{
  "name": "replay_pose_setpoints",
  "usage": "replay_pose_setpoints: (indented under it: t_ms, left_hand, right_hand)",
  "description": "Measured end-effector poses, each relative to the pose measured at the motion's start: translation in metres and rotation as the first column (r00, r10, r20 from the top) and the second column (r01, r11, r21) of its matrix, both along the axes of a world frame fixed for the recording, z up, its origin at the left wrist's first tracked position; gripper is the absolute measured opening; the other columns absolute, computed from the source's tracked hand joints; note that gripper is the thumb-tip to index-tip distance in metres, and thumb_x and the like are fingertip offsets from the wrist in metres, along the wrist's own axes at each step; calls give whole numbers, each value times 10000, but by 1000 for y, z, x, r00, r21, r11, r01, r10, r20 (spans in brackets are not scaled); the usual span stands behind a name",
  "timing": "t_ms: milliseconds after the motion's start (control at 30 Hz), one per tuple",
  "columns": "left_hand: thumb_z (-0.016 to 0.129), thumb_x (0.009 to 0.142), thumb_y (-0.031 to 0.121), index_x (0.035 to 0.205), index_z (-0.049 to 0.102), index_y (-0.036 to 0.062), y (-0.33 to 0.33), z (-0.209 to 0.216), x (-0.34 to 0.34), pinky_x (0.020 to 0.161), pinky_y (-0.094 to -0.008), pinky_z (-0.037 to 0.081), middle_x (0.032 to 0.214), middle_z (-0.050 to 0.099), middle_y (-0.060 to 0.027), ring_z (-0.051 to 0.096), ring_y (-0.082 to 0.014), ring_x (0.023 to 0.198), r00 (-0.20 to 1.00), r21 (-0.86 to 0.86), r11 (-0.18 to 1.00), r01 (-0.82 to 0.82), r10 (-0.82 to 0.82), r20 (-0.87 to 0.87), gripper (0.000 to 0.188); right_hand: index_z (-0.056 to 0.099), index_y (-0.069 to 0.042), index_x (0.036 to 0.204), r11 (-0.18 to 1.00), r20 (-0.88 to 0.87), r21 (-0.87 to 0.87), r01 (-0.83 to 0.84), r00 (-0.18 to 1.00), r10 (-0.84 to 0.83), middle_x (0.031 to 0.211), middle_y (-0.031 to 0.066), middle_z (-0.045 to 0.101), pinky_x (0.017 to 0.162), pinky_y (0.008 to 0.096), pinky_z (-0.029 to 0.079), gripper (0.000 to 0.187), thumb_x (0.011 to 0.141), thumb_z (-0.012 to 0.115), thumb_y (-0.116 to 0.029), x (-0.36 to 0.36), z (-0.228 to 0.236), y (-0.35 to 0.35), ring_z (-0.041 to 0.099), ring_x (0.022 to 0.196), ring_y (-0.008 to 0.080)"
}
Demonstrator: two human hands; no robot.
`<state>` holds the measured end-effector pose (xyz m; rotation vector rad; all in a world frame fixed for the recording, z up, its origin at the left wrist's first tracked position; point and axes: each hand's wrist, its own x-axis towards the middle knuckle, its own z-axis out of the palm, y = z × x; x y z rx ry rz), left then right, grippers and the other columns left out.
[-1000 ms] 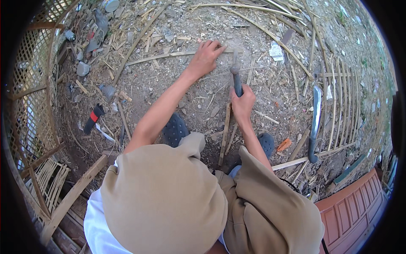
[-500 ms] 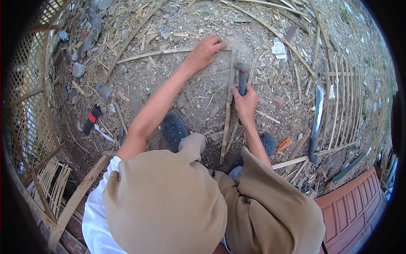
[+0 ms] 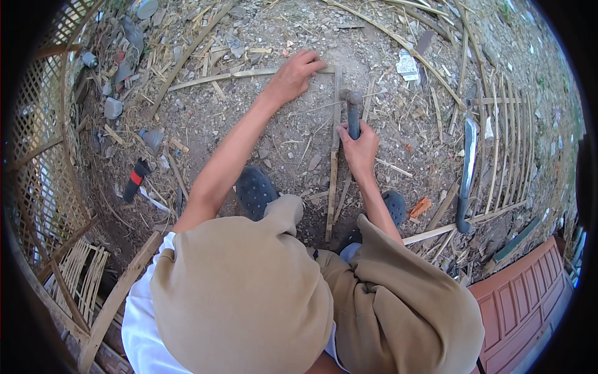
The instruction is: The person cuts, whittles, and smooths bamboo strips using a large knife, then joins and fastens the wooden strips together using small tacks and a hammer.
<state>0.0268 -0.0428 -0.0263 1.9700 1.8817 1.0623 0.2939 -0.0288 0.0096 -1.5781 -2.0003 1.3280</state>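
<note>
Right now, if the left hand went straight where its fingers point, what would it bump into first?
The left hand would probably meet the far end of the lengthwise wooden strip left of the hammer, though height is hard to tell.

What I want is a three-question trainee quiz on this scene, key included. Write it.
1. Multiple choice: what does the right hand hold?
A) a saw
B) a hammer
C) a paintbrush

2. True or false: the left hand is touching the hammer's head.

3. Fill in the blank: the long-bladed knife lies on the ground to the person's ____ of the hammer.

Key: 1. B. 2. False; it is at the pale strip, apart from the hammer. 3. Right.
</note>
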Motion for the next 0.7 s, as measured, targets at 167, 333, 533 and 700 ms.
replay_pose_setpoints:
  t_ms: [167, 333, 533, 700]
  left_hand:
    - [663, 818, -126, 1156, 731, 5, -3, -2, 1, 961, -448, 542, 1102, 662, -127, 635, -336, 1091, 1000, -1, 1000, -17, 17, 6, 369]
    - [661, 839, -122, 1150, 739, 22, -3, -3, 1, 952, -437, 549, 1094, 665, -114, 639, -327, 1087, 999, -19, 999, -30, 30, 16, 352]
    - [693, 861, -59, 1147, 755, 47, -2, 1, 6, 977, -450, 541, 1102, 678, -97, 634, -320, 1119, 997, -9, 998, -66, 66, -45, 311]
    - [759, 862, 15, 1202, 754, 64, 0, 6, 26, 993, -461, 530, 1132, 702, -106, 636, -329, 1121, 998, 54, 997, -60, 59, 24, 343]
  right_hand:
    - [762, 6, 948, 1000, 11, -1, -1, 1000, 1, 676, 111, 701, 605, 372, 508, 177, 896, 847, -139, -2, 5, -3, 657, 592, 189]
    - [765, -4, 947, 1000, 1, -3, 8, 1000, -8, 667, 97, 689, 600, 368, 495, 160, 898, 845, -134, -1, 2, -4, 628, 586, 171]
    - [762, -8, 945, 1000, 4, -13, 18, 1000, -18, 661, 92, 678, 601, 375, 494, 157, 895, 846, -130, -1, 4, -4, 626, 587, 177]
    - [757, -2, 950, 1000, 31, -6, 6, 1000, -6, 674, 108, 684, 621, 396, 511, 166, 887, 852, -122, 0, 5, -4, 648, 598, 219]
